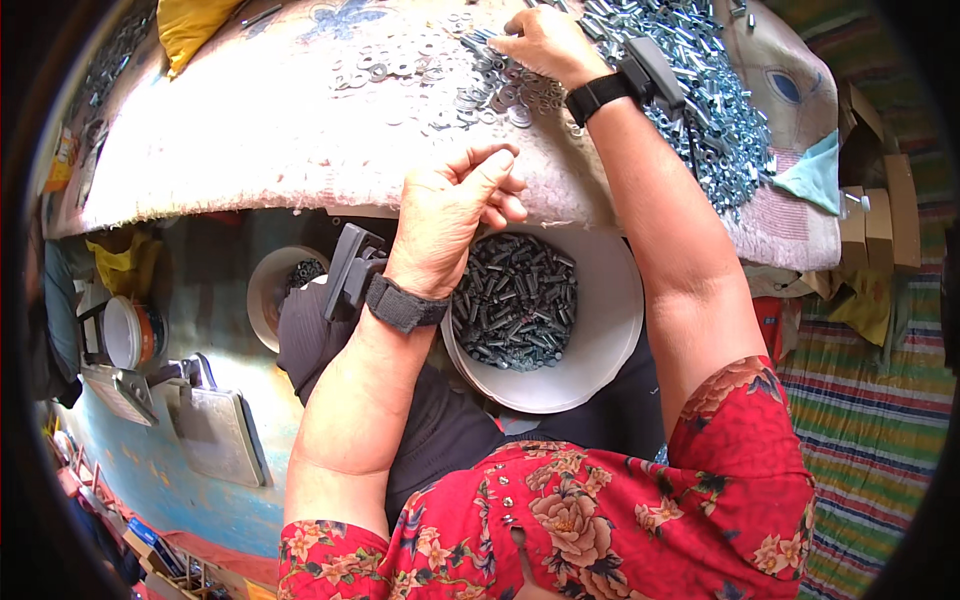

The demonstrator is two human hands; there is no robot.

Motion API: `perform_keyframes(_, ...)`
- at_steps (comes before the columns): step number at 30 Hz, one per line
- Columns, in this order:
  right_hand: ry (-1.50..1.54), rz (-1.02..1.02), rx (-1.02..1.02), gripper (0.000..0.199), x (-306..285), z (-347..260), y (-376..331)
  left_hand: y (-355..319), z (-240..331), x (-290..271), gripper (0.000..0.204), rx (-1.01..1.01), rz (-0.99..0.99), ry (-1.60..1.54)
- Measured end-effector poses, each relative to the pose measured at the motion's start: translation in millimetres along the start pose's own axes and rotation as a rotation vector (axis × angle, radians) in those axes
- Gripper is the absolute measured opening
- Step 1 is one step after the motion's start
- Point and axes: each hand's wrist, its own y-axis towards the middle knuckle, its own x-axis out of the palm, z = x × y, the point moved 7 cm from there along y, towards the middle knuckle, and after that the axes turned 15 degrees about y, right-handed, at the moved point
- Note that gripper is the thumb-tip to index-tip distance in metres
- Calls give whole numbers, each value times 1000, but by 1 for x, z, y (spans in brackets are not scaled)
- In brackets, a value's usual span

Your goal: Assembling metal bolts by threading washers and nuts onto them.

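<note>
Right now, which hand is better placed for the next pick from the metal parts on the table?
Likely the right hand: it is right beside the metal parts. The left hand appears farther off, by the near edge of the table.

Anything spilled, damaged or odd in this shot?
The cloth looks frayed along its front edge, with loose tufts showing. Washers lie scattered beside the heap of metal parts, though whether that's a spill can't be told.

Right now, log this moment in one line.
Left hand: curled, near round white bucket | right hand: at silvery metal fasteners | round metal washers: on pale fuzzy cloth
</note>
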Motion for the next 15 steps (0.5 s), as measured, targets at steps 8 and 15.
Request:
perform_keyframes(8, 179, -330, 48, 21, 19, 2, 17, 2, -3, -3, 23, 9, -18, -52)
perform_keyframes(15, -115, -330, -25, 27, 22, -1, 18, 2, -2, -3, 23, 5, -11, -55)
